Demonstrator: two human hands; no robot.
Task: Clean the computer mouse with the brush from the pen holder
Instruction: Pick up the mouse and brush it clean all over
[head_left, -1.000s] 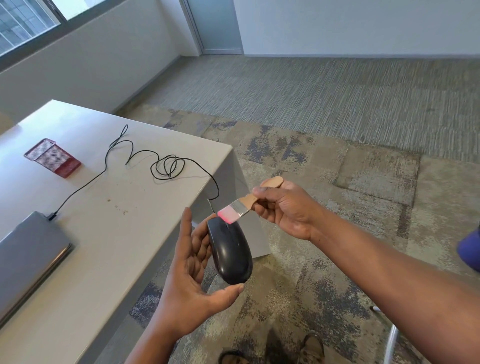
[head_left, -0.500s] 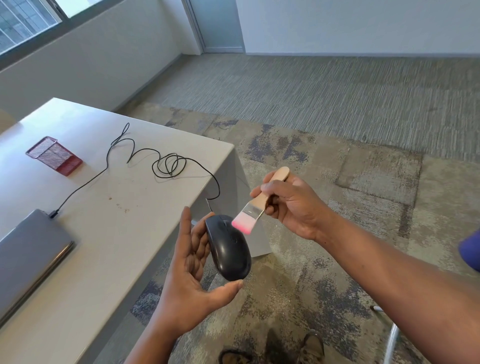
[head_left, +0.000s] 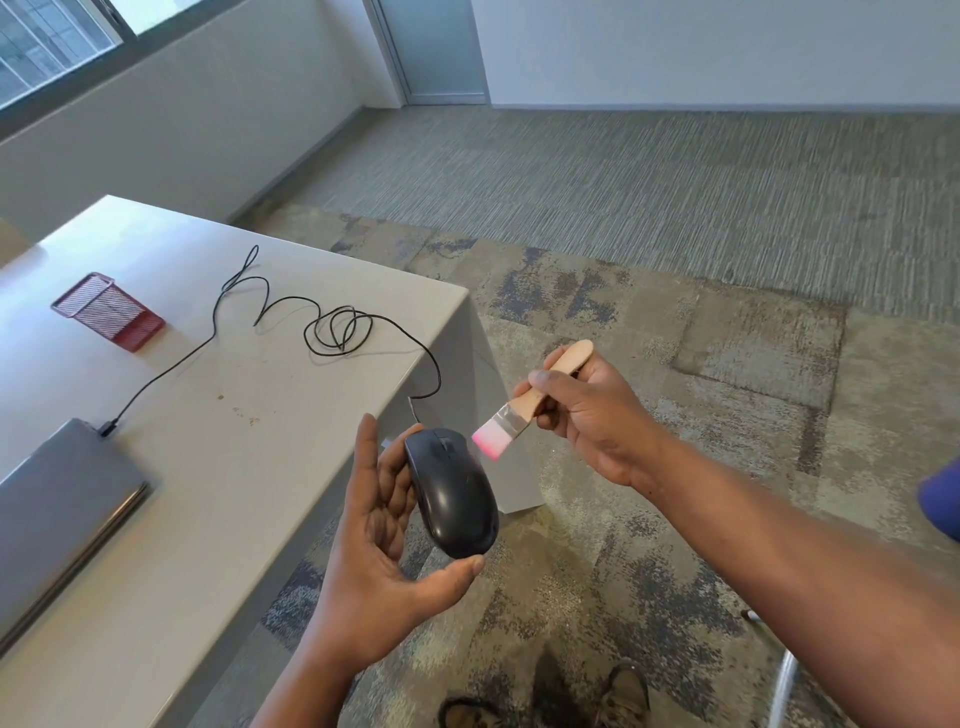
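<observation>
Cradled in my left hand (head_left: 384, 540), the black computer mouse (head_left: 451, 493) lies top side up, held off the edge of the tabletop (head_left: 218, 467) over the carpet, with my fingers spread behind its left flank and my thumb hooked under its rear end, so the hand is open around it rather than clenched. My right hand (head_left: 587, 415) is closed on the wooden handle of the brush (head_left: 524, 405), pinched between thumb and fingers, and the pink bristles point down toward the front right of the mouse, just beside the shell near the buttons (whether they actually touch it I cannot tell, since the tips are a little blurred). The mouse's cable (head_left: 332, 332) runs from its nose up onto the tabletop, loops there, and goes on to the closed laptop (head_left: 57, 499); the red mesh pen holder (head_left: 109, 312) sits well apart at the far side. I judge this to be the brushing step itself, with the brush out of the holder and working. The next stroke, as I see it, calls for a light sweep along the buttons and wheel, and a steady left grip so the mouse does not slip off my thumb.
</observation>
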